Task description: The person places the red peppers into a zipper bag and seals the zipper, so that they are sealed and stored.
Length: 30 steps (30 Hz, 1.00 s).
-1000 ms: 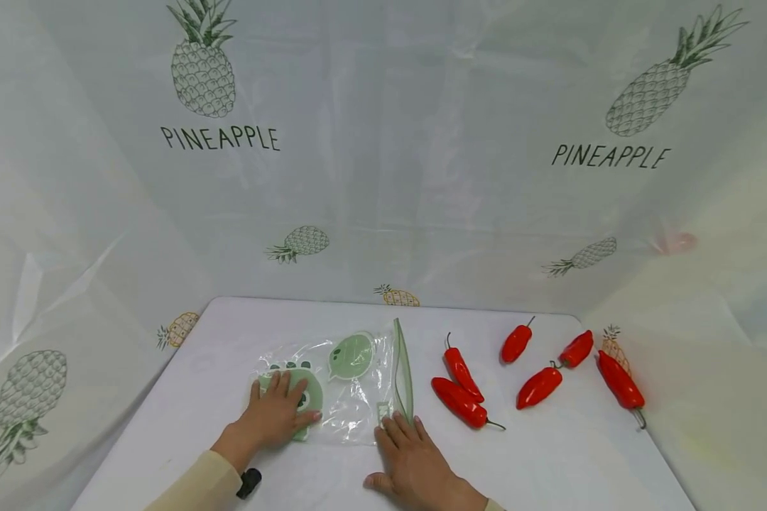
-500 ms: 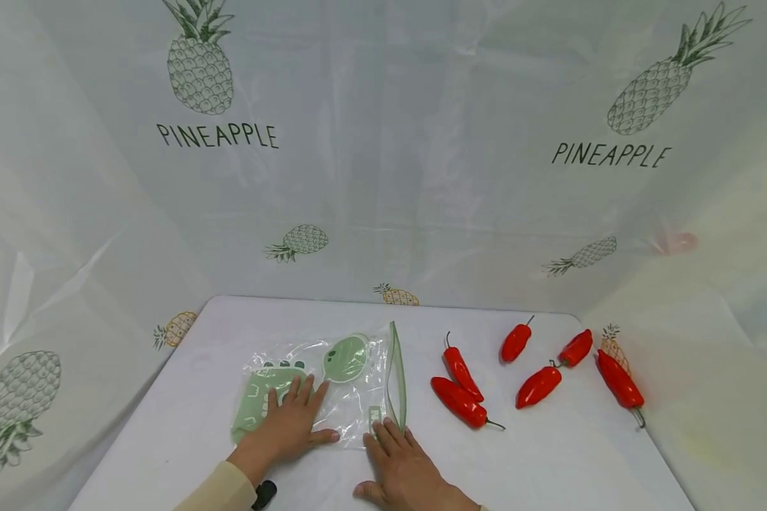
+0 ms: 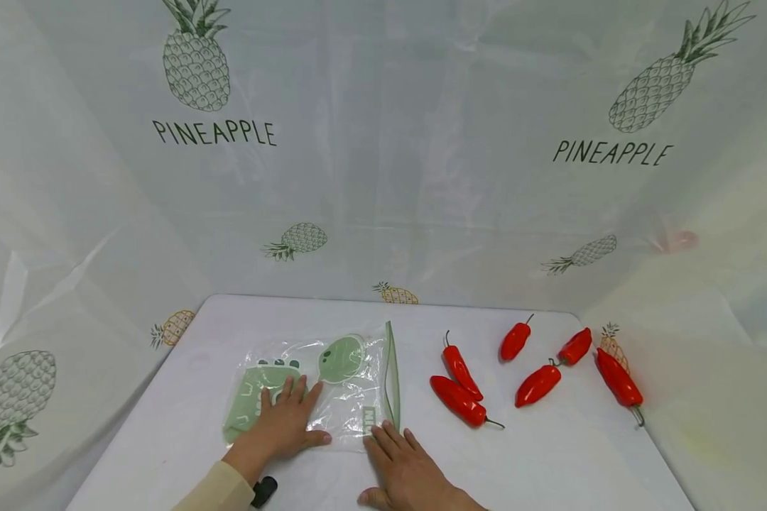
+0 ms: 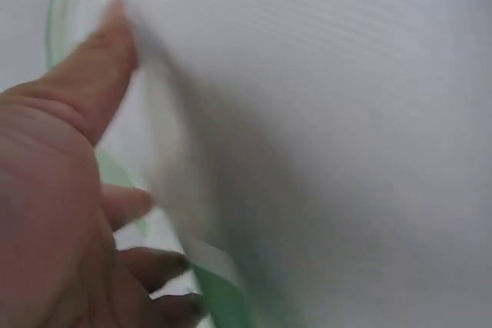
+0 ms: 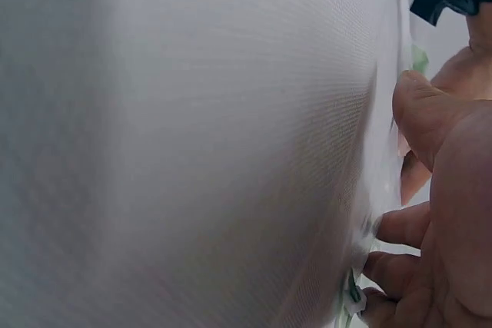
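Observation:
A clear plastic zip bag [image 3: 348, 415] with green dinosaur prints lies flat on the white table, its green zip edge [image 3: 392, 376] facing right. My left hand [image 3: 285, 422] rests spread on the bag, over the larger green print [image 3: 246, 401]. Near the bag's lower right corner, the fingertips of my right hand [image 3: 404, 465] touch it beside a small green label [image 3: 368, 420], with the palm on the table side. In the left wrist view my left hand [image 4: 61, 182] shows its thumb and fingers extended along the surface. The right wrist view shows my right hand [image 5: 453, 190] likewise.
Several red peppers lie right of the bag, the closest being a long pepper [image 3: 458, 402] and a thinner one [image 3: 462, 372]. Another pepper [image 3: 618, 380] sits at the table's right edge. A white pineapple-print sheet [image 3: 383, 177] hangs behind and at both sides.
The bag has shifted slightly left. My left hand has slid down and right across it, uncovering more of the larger print; my right hand has moved slightly left with the bag's corner.

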Available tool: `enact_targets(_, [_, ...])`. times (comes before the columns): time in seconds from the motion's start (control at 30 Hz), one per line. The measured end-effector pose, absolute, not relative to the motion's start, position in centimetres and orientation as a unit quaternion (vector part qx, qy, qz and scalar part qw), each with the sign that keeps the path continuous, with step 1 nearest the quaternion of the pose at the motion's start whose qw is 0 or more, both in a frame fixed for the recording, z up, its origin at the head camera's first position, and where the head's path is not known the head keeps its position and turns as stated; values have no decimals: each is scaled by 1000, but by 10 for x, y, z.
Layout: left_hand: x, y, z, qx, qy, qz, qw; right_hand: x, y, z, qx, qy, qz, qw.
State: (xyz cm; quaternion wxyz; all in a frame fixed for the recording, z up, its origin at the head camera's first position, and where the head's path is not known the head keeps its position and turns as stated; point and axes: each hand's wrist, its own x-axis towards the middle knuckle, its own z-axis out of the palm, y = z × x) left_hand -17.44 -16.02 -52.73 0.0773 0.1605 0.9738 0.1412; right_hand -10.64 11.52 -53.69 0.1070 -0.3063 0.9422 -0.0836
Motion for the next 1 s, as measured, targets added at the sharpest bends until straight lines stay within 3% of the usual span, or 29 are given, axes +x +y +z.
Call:
enact_targets(0.23, [-174,-148,-515,165,972,153,63,-107,117,-538,-294,949,-94,63])
enact_targets(0.67, [-177,-114,-501,192,974,117,34,-121,130,-532,-173,970,-169,-13])
enact_targets(1.0, [-189,-64,-493,154,969,193,4,-136,167,-531,-129,968,-156,-147])
